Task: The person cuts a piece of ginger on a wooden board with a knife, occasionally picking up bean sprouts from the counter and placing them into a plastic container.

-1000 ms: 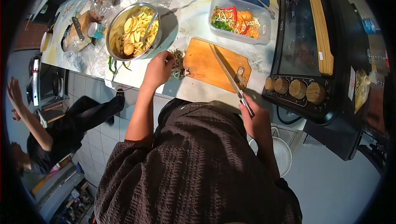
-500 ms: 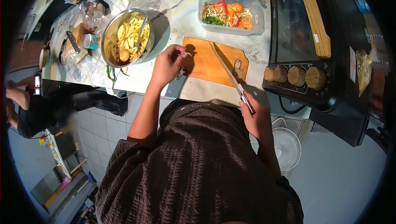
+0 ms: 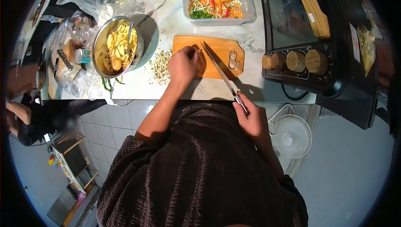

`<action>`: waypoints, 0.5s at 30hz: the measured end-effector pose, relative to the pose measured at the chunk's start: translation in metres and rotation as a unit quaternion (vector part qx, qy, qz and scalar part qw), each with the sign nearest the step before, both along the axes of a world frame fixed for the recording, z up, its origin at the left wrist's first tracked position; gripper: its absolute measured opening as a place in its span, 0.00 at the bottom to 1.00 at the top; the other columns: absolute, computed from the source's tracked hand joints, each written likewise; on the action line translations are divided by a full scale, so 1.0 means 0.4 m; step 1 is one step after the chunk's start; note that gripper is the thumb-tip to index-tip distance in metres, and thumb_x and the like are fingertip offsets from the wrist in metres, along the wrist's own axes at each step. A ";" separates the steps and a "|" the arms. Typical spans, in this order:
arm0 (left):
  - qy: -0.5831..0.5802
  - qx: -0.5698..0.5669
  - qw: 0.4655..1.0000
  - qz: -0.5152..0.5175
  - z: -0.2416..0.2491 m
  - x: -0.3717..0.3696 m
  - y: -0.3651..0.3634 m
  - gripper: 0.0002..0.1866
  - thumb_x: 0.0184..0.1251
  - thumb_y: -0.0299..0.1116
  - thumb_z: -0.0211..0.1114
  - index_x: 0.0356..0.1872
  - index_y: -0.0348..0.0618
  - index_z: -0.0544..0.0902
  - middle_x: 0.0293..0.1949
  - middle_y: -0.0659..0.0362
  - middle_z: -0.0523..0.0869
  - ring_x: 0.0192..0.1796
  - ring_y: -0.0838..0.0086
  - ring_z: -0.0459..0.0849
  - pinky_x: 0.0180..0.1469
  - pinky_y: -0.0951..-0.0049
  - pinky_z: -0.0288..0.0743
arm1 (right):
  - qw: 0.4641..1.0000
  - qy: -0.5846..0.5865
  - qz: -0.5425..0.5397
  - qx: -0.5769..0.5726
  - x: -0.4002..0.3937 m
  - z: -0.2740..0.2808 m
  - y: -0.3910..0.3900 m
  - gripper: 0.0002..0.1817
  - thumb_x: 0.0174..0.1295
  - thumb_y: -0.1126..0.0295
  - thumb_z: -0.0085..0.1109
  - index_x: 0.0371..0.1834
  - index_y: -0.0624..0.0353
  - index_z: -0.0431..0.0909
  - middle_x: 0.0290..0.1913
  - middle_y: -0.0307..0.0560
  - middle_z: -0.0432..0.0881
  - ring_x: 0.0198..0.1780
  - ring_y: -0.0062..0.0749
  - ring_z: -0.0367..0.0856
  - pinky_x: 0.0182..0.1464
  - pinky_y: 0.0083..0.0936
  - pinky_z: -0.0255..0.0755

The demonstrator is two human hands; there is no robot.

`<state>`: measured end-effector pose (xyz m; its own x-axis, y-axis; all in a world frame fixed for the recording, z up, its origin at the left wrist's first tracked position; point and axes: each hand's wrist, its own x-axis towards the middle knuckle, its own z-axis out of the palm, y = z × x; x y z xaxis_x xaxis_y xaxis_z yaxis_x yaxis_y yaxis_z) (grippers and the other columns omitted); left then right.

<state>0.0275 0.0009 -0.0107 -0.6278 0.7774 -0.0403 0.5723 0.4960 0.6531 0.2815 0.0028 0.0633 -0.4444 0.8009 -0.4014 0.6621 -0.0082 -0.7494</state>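
My right hand (image 3: pixel 249 116) is closed round the handle of a knife (image 3: pixel 219 69), whose blade slants up and left over the wooden cutting board (image 3: pixel 217 43). Above the board's left part is my left hand (image 3: pixel 183 66), fingertips pinched together; whatever they hold is too small to name. A brown, crumbly piece (image 3: pixel 234 61) lies on the board's right side. Bean sprouts (image 3: pixel 160 67) are heaped on the counter just left of my left hand.
Left of the sprouts stands a metal bowl (image 3: pixel 97 53) of cut yellow pieces with a utensil. A plastic container (image 3: pixel 219 21) of vegetables sits behind the board. A black oven (image 3: pixel 300 75) borders the right. Plastic bags (image 3: pixel 83 83) lie left. Another person (image 3: pixel 23 118) is at far left.
My left hand has moved right over the board, uncovering the sprout heap. The view has shifted somewhat. The knife stays in my right hand.
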 end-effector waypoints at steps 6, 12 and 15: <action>-0.015 -0.021 1.000 0.000 0.010 0.008 0.000 0.14 0.66 0.41 0.70 0.38 0.38 0.89 0.32 0.46 0.90 0.35 0.51 0.89 0.42 0.59 0.83 | 1.000 0.014 -0.001 0.009 -0.010 -0.012 -0.022 0.20 0.69 0.65 0.62 0.61 0.62 0.79 0.47 0.63 0.86 0.50 0.55 0.86 0.49 0.35 0.80; -0.014 -0.028 0.999 -0.013 0.021 0.005 0.003 0.14 0.66 0.40 0.70 0.37 0.36 0.89 0.31 0.45 0.90 0.35 0.51 0.89 0.42 0.59 0.83 | 0.999 0.004 0.011 0.034 -0.016 -0.009 -0.026 0.20 0.69 0.65 0.61 0.61 0.61 0.79 0.46 0.63 0.86 0.49 0.57 0.85 0.48 0.38 0.80; 0.005 -0.027 0.999 -0.015 0.005 -0.001 0.003 0.15 0.64 0.42 0.71 0.38 0.39 0.90 0.31 0.47 0.90 0.34 0.55 0.90 0.40 0.62 0.82 | 0.999 0.000 0.011 0.044 -0.019 -0.010 -0.029 0.20 0.69 0.65 0.61 0.61 0.61 0.79 0.45 0.63 0.86 0.48 0.58 0.85 0.47 0.39 0.80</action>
